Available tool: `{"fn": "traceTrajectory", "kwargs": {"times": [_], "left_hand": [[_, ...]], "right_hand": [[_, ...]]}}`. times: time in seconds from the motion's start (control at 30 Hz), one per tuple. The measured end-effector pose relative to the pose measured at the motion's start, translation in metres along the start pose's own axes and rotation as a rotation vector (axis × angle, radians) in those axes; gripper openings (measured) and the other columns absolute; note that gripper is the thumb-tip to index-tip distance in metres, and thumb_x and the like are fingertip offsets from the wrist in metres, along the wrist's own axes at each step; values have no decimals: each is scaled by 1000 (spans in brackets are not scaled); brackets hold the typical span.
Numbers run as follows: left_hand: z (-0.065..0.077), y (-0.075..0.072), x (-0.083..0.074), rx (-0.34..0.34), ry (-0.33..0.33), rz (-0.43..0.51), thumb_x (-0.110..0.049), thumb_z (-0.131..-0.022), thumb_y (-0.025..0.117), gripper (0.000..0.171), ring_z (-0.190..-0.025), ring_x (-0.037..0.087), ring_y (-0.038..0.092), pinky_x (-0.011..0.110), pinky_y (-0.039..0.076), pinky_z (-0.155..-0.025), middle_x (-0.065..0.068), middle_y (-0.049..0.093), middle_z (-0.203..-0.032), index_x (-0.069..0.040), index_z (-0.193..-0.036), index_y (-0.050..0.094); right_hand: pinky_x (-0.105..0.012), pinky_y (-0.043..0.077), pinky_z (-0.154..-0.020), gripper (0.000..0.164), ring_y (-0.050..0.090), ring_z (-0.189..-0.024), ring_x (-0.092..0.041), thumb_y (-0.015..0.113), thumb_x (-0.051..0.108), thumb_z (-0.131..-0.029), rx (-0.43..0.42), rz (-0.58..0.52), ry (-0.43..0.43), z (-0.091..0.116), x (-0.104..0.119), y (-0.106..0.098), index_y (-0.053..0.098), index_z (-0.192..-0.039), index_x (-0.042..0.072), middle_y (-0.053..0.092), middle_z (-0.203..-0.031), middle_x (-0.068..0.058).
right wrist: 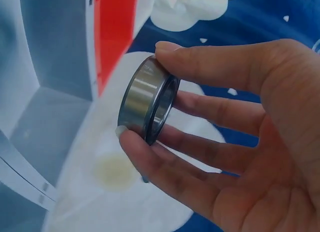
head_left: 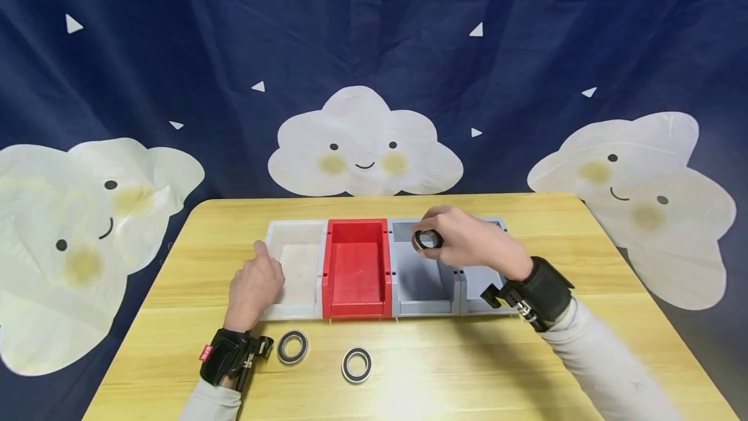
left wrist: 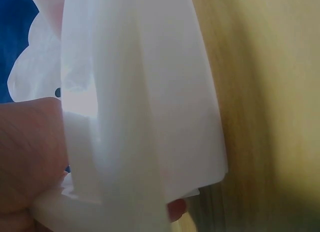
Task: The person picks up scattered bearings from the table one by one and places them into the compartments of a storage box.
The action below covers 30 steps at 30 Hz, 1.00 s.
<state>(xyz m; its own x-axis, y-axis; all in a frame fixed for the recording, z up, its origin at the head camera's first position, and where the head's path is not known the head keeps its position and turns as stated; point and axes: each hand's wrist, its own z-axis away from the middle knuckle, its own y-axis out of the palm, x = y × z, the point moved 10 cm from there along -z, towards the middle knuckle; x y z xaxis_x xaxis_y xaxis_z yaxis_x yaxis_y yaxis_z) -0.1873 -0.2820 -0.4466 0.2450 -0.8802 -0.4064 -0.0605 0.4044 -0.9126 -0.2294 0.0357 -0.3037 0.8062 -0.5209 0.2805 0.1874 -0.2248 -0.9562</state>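
Observation:
My right hand (head_left: 467, 239) pinches a ball bearing (right wrist: 137, 99) between thumb and fingertips. It holds the bearing above a grey-blue bin (head_left: 425, 308), with the ring tilted on edge. On the left, my left hand (head_left: 255, 284) grips the side wall of a white plastic bin (left wrist: 127, 117); the thumb lies on one side and a fingertip shows past the lower edge in the left wrist view. Two more bearings lie flat on the table in front of the bins: one bearing (head_left: 292, 360) near the left wrist, another bearing (head_left: 357, 379) further right.
A red bin (head_left: 357, 310) stands between the white and grey-blue bins. Another grey-blue bin (head_left: 485, 306) ends the row, partly behind my right arm. All rest on a wooden table (head_left: 421, 382), with a dark blue cloud-print curtain (head_left: 327, 31) behind.

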Motion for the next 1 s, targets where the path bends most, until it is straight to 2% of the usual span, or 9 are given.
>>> {"fn": "traceTrajectory", "kwargs": {"times": [0.2,0.3,0.4,0.47,0.53,0.67,1.0], "left_hand": [[0,0,1,-9,-4,-10,-19,-103,34,26,-53,29,53,38,39,-44,17,54,-67,4,-116,35],[0,0,1,-6,-4,-9,-19,-103,34,26,-53,29,53,38,39,-44,18,54,-68,4,-116,35],[1,-1,0,-11,-3,-3,-19,-103,34,26,-52,29,53,37,39,-43,18,54,-67,4,-116,35],[1,-1,0,-16,0,3,-18,-102,34,26,-52,29,52,37,39,-43,17,53,-67,4,-115,35],[1,-1,-1,-19,3,5,-18,-102,34,26,-52,29,52,37,39,-43,17,53,-67,4,-115,36],[0,0,-1,-24,1,3,-18,-103,34,25,-52,29,52,37,38,-43,16,52,-66,4,-114,36],[0,-2,-2,-22,-3,-8,-19,-103,34,25,-52,30,53,38,39,-43,17,53,-66,4,-114,36]], "right_hand": [[-26,48,-69,12,58,-79,-16,79,14,-87,69,-21,60,-16,-23,28,75,-99,11,66,-90,-6],[-25,39,-63,12,45,-67,-11,79,13,-87,102,-59,81,-23,-29,43,75,-98,9,55,-74,0],[-24,31,-59,24,30,-60,-9,79,14,-88,139,-104,155,-29,-36,56,76,-110,5,39,-64,5],[-24,28,-57,29,25,-59,-9,78,14,-89,160,-126,210,-32,-41,64,74,-116,3,34,-63,6],[-24,27,-57,25,25,-59,-9,79,14,-88,169,-122,231,-34,-44,70,75,-111,5,33,-62,6],[-25,29,-59,11,32,-64,-10,79,11,-85,164,-86,205,-38,-47,81,69,-88,9,33,-66,6],[-24,30,-58,22,34,-65,-13,77,1,-77,99,-47,220,-40,-53,95,58,-70,9,35,-65,4]]}}
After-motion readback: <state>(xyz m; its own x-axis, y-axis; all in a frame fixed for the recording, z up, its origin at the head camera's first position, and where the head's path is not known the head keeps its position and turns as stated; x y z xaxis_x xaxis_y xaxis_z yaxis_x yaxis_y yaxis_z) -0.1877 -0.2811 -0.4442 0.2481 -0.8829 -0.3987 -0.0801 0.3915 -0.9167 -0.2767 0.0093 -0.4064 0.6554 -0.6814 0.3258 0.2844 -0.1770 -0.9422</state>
